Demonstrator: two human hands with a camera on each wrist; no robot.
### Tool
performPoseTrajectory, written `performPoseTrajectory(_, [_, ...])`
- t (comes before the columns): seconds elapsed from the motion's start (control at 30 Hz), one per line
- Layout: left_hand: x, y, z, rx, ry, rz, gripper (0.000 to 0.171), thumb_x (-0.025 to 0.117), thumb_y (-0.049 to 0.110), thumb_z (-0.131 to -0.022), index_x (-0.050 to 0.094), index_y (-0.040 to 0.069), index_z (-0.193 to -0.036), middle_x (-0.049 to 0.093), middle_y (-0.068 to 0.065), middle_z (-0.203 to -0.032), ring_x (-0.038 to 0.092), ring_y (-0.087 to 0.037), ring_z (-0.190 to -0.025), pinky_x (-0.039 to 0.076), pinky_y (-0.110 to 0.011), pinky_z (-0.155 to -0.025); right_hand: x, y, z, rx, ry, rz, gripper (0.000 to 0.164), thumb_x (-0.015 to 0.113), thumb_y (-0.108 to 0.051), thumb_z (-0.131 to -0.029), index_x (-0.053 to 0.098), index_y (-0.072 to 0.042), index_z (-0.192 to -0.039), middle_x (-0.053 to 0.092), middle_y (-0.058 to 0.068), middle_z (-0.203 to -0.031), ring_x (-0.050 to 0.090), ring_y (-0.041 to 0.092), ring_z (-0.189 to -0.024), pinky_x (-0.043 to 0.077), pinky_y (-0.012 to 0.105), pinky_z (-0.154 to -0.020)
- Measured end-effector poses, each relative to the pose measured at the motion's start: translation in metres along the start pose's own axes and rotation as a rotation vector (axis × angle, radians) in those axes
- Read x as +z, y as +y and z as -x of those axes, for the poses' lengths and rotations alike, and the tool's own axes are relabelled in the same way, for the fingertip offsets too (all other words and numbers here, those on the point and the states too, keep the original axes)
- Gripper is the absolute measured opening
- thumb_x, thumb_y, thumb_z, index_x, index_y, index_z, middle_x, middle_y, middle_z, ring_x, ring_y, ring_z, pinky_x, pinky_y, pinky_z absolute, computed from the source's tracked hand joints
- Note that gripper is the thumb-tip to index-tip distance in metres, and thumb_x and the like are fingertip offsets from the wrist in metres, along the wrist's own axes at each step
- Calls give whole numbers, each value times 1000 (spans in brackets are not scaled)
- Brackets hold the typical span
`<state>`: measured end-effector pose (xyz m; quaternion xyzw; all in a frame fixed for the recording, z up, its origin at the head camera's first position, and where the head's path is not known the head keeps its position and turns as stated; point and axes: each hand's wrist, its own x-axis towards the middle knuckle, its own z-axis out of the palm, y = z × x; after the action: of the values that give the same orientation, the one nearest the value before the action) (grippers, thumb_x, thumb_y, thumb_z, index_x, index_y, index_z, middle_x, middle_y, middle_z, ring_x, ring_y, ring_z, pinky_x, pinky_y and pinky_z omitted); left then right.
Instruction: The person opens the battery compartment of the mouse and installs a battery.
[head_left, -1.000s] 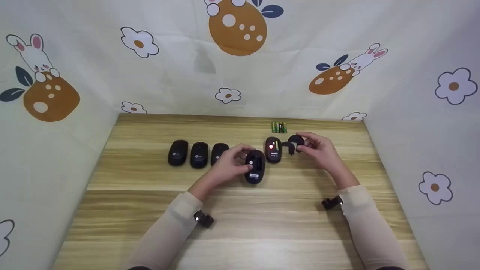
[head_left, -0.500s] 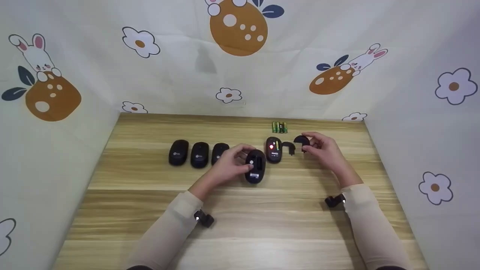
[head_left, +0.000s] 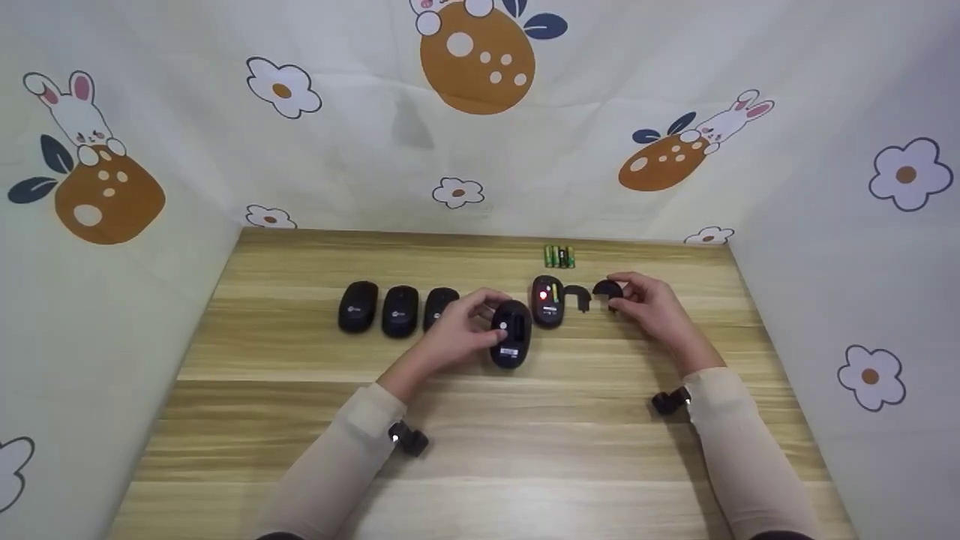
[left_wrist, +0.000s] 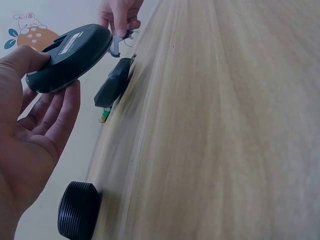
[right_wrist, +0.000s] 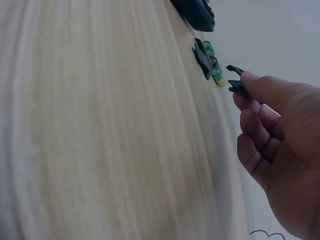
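Observation:
My left hand grips a black computer mouse, underside up, its battery slot uncovered and unfilled; the thumb lies on the underside, fingers beneath. In the left wrist view this mouse is held above the table. My right hand pinches a black curved battery cover between thumb and fingers, seen edge-on as a thin cover in the right wrist view. A second cover lies on the table to its left. Beside that rests an upturned mouse with a battery in its slot and a red light glowing.
Several green batteries lie in a row near the table's back edge. Left of my left hand, three black mice stand upright: a far-left mouse, a middle mouse and a partly hidden mouse. A patterned cloth walls the table.
My right hand has moved right with its battery cover, away from the cover lying on the table, and slightly down in the view. My left hand and its mouse stay in place.

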<state>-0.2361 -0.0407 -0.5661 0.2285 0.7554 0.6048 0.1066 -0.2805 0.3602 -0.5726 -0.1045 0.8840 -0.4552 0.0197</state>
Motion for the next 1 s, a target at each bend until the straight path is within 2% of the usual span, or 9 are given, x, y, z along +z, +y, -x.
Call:
performPoseTrajectory(0.23, [0,0,0,-4,3,6,54,84,2,-92,67,7,-143,72,-9,-126,68,-27,-113,64,-40,-98,-1,12,-2,1,-13,10,46,84,-1,-96,72,-1,-140,70,14,-96,62,18,-80,52,19,-69])
performPoseTrajectory(0.43, [0,-1,0,6,2,7,53,83,1,-93,67,6,-143,72,-9,-128,68,-27,-112,64,-43,-98,0,16,-4,-31,-41,30,44,82,-2,-99,71,1,-140,71,15,-93,63,18,-79,51,18,-69])
performPoseTrajectory(0.67, [-1,0,1,12,2,-21,54,84,3,-92,66,7,-143,72,-9,-129,69,-27,-113,59,-44,-108,1,14,-4,-19,-47,73,43,84,-6,-99,72,0,-140,72,15,-98,64,24,-86,51,19,-72])
performPoseTrajectory(1.0, [-1,-1,3,1,7,3,53,85,6,-93,67,8,-143,72,-9,-128,68,-28,-114,62,-48,-102,2,18,-6,-5,-31,103,41,85,-5,-97,73,3,-136,71,13,-99,63,22,-87,52,21,-74])
